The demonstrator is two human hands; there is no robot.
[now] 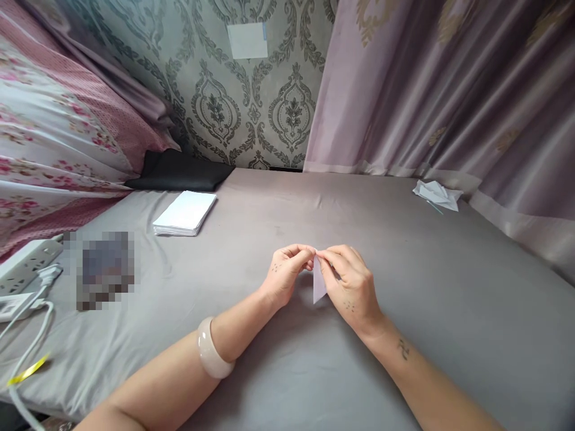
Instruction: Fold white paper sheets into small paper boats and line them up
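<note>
A small folded piece of white paper (318,281) is held between my two hands above the grey sheet, its pointed lower end hanging down. My left hand (290,269), with a pale bangle (210,350) on the forearm, pinches the paper's top edge between thumb and index finger. From the other side my right hand (350,278) pinches the same top edge, and its fingers cover part of the paper. The fingertips of both hands nearly meet there. How the paper is folded under the fingers is hidden.
A stack of white paper (186,211) lies at the back left, before a black cloth (179,170). Folded white papers (438,194) lie at the far right by the curtain (404,90). A power strip (27,263) with cables and a blurred object (108,266) are at left.
</note>
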